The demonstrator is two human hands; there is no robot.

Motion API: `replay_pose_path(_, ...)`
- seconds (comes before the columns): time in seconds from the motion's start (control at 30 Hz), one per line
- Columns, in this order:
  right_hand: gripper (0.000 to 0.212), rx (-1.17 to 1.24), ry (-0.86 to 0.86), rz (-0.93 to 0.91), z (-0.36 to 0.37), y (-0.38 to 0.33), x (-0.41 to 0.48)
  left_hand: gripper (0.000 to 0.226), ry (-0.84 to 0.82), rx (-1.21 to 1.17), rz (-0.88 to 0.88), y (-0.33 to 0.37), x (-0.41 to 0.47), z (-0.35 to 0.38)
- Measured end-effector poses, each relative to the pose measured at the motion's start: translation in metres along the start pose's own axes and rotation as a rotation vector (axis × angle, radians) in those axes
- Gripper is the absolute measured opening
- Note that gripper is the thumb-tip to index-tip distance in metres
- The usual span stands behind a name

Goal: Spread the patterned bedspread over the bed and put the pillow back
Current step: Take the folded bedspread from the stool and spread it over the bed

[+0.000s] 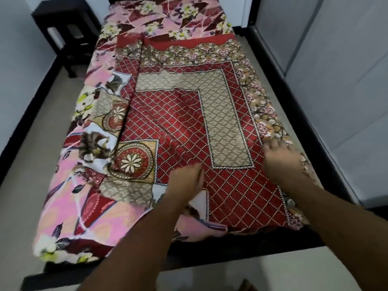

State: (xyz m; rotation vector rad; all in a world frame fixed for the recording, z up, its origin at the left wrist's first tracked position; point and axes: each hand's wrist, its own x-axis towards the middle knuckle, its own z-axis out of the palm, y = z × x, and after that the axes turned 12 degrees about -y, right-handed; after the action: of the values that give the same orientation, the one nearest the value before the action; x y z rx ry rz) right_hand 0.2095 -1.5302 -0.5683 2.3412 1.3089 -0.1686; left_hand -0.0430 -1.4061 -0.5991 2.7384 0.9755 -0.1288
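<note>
The patterned bedspread (180,127) lies on the bed (273,244) with its long axis running from the bottom of the frame to the top, in line with the mattress. Its plain red end points to the top and stops short of the bed's far end. It covers the middle and right of the bed, with folds doubled over along its left side. A pink floral sheet (63,206) shows at the left and top. The left hand (186,181) presses flat, fingers straight, at lower centre. The right hand (281,162) rests on the right border, fingers spread but blurred; I cannot tell whether it grips. A dark side table (63,24) stands at upper left.
</note>
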Motion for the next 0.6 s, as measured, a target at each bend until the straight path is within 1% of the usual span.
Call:
replay_pose_path(0.1,0.036,0.161,0.101,-0.183,-0.042,-0.099,-0.004,0.023,0.051,0.032,-0.176,-0.072,-0.013,-0.026)
replay_pose_path(0.17,0.028,0.247,0.116,-0.304,-0.058,-0.156,-0.014,0.024,0.111,-0.047,-0.309,-0.12,-0.028,-0.037)
replay_pose_path(0.23,0.022,0.265,0.143,-0.466,-0.07,-0.213,-0.026,0.029,0.138,-0.131,-0.475,-0.17,-0.047,-0.047)
replay_pose_path(0.3,0.025,0.28,0.147,-0.643,-0.079,-0.266,-0.036,0.035,0.121,-0.191,-0.671,-0.216,-0.065,-0.052)
replay_pose_path(0.37,0.037,0.268,0.108,-0.744,-0.081,-0.308,-0.04,0.044,0.103,-0.325,-0.833,-0.251,-0.079,-0.051)
replay_pose_path(0.47,0.049,0.208,-0.015,-0.785,-0.084,-0.365,-0.044,0.061,0.082,-0.596,-0.972,-0.3,-0.09,-0.038)
replay_pose_path(0.53,0.051,0.17,-0.067,-0.758,-0.082,-0.394,-0.046,0.073,0.046,-0.683,-1.001,-0.319,-0.092,-0.031)
replay_pose_path(0.6,0.052,0.156,-0.079,-0.684,-0.081,-0.417,-0.047,0.08,0.026,-0.729,-0.991,-0.331,-0.089,-0.03)
